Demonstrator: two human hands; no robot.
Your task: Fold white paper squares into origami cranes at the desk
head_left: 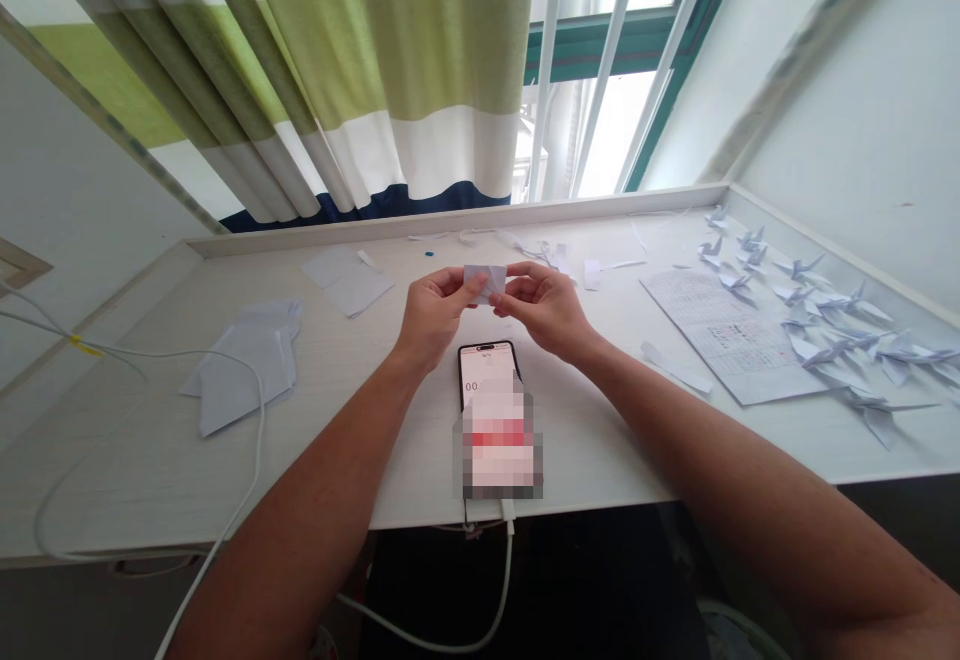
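A small folded piece of white paper [484,278] is held up above the desk between both hands. My left hand [435,312] pinches its left side, the thumb lying across the front face. From the right, my right hand [546,308] grips the other edge between thumb and curled fingers. A crease runs across the paper's face. Just below the hands a phone [491,365] lies on the desk, its screen lit and partly blurred out, with a white cable plugged into its lower end.
Several folded paper cranes [814,295] cover the desk's right side, near a written sheet [724,335]. Paper sheets [251,365] are stacked at left, beside a loose white cable [261,410]. More sheets [349,280] and paper strips [551,258] lie towards the raised back edge [450,222].
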